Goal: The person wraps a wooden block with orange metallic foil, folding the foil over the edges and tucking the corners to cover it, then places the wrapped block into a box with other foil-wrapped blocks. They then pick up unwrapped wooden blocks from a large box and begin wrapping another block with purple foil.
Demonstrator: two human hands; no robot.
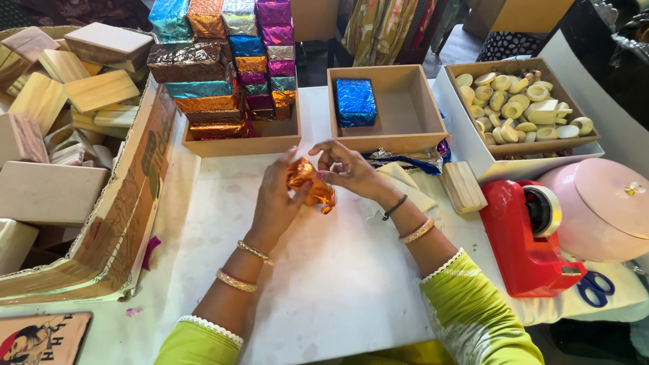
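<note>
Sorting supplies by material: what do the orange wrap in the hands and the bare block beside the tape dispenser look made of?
Orange wrap: likely metallic foil; shiny and creased. Block: apparently unfinished wood; pale, matte, with visible grain lines.

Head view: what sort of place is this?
Probably a small craft workshop for hand-wrapping blocks. Both hands fold orange foil on a white table, beside a carton of bare wooden blocks, stacked foil-wrapped blocks and a red tape dispenser.

Both forearms reach in from the bottom edge; left hand [276,203] and right hand [349,169] meet mid-frame, fingers pinched.
</note>
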